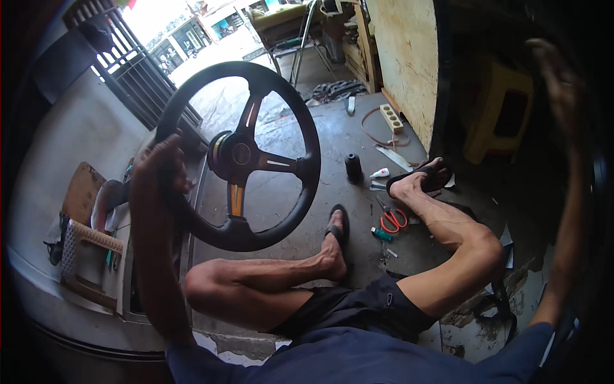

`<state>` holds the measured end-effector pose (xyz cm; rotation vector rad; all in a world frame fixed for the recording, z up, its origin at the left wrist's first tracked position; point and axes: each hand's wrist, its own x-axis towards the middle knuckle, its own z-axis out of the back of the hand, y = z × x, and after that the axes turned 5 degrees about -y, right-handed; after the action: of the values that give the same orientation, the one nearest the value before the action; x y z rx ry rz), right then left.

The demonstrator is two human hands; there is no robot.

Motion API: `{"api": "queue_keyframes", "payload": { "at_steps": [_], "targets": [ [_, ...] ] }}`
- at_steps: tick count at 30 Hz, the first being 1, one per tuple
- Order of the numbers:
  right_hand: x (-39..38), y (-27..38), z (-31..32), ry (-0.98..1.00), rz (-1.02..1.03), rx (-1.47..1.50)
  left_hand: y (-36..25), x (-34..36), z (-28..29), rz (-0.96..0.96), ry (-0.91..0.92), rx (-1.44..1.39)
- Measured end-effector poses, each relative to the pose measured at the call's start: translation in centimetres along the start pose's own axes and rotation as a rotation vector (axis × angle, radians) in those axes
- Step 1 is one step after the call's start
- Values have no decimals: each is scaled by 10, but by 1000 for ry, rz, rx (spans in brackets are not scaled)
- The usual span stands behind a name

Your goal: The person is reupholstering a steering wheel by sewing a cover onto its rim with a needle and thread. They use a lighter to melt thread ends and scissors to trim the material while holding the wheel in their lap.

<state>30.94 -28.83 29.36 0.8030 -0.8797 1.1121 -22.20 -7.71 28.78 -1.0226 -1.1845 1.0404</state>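
My left hand (pixel 163 168) is wrapped round the left side of a black three-spoke steering wheel (pixel 306 128), holding it up and tilted above the floor. The rim looks leather-covered, and a round hub with a yellowish edge stands at its centre. My right hand (pixel 558 80) is raised far out at the upper right, away from the wheel, in the dim area by a yellow plastic stool (pixel 502 112). Its fingers point upward but are dark and blurred, so I cannot make out anything in them. A thin thread-like line (pixel 451 223) crosses near my right shin.
On the floor between my sandalled feet lie orange-handled scissors (pixel 393 221), a green lighter (pixel 382 234), a black thread spool (pixel 352 169) and a small white bottle (pixel 380 173). A power strip (pixel 391 118) lies by the wooden panel (pixel 406 57). A low wooden stool (pixel 93 246) stands left.
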Motion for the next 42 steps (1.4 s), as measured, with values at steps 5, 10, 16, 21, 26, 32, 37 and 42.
{"api": "queue_keyframes", "payload": {
  "at_steps": [5,10,16,21,26,32,37,42],
  "targets": [
    [-10,96,-94,356,196,325,-19,13,20,11,202,-311],
    [-33,171,-148,827,370,284,-6,22,-2,-26,197,-361],
    [-52,161,-205,889,492,289,109,85,-25,417,278,-834],
    [-60,172,-310,1415,487,3,245,108,-41,675,-11,-1014],
    [-84,195,-375,1466,457,112,295,131,-23,915,-133,-1049],
    [-192,229,-387,1674,142,536,336,159,-6,1163,-156,-1026],
    [-291,270,-382,1523,-314,963,356,176,19,1244,-181,-1128],
    [-364,327,-374,1519,-742,1287,397,235,24,1377,-351,-1253]
  ]
}}
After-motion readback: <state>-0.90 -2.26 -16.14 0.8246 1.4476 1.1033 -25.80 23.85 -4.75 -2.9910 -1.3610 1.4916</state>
